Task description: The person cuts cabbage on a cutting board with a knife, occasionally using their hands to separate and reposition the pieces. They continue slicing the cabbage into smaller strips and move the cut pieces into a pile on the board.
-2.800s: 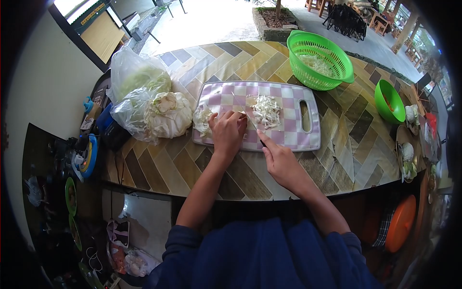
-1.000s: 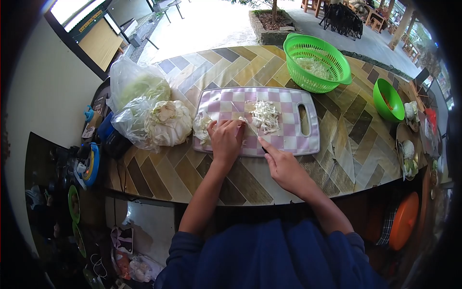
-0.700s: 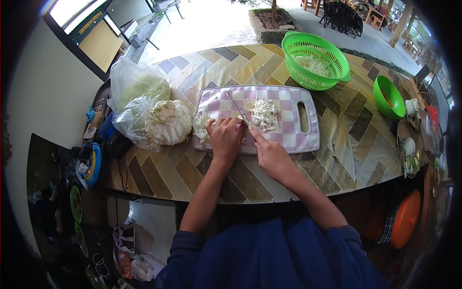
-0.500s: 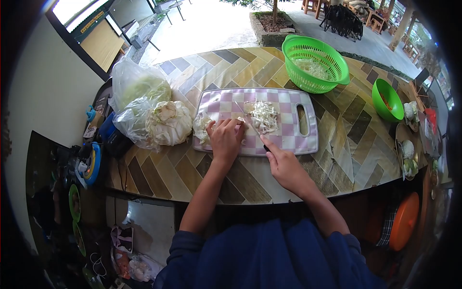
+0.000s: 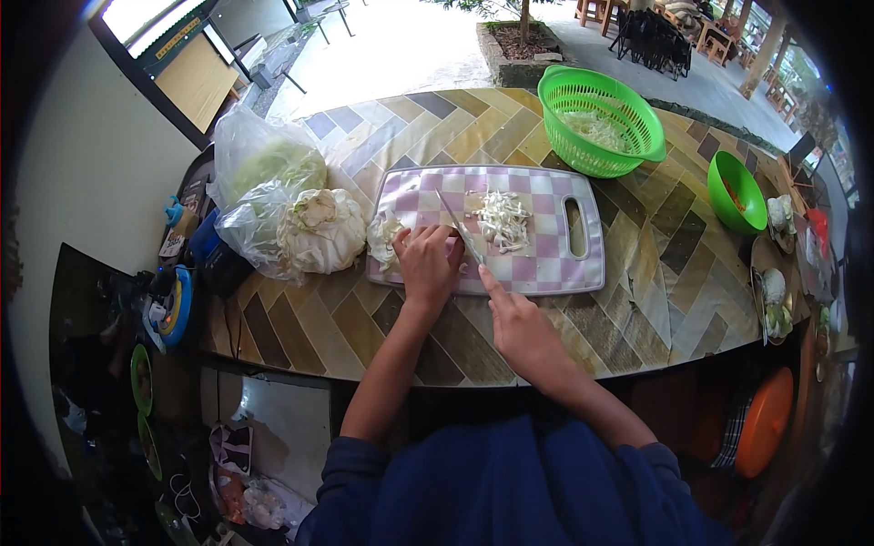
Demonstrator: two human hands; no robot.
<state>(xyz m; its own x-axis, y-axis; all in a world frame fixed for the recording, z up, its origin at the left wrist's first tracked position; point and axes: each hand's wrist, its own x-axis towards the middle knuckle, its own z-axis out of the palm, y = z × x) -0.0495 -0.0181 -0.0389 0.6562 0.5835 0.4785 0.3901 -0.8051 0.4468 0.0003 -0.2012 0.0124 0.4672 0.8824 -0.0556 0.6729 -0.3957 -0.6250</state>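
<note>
A pink-and-white checked cutting board (image 5: 542,273) lies on the table. My left hand (image 5: 428,266) has its fingers curled down on its left part, pressing a piece of cabbage mostly hidden under them. My right hand (image 5: 521,326) grips a knife (image 5: 461,227), its blade pointing up and left close beside my left fingertips. Right of the blade is a pile of shredded cabbage (image 5: 503,221). Cut cabbage leaves (image 5: 384,239) lie at the board's left edge. Beyond them sits a pale cabbage head (image 5: 322,231).
A clear plastic bag (image 5: 264,168) with cabbage stands behind the cabbage head. At the back right is a green colander (image 5: 648,136) holding shreds. Farther right are a green bowl (image 5: 748,205) and plates of food. Blue items sit at the table's left edge.
My right hand has moved left and slightly down. The knife has swung left, closer to my left fingers, and stands more upright in view. My left hand has hardly moved.
</note>
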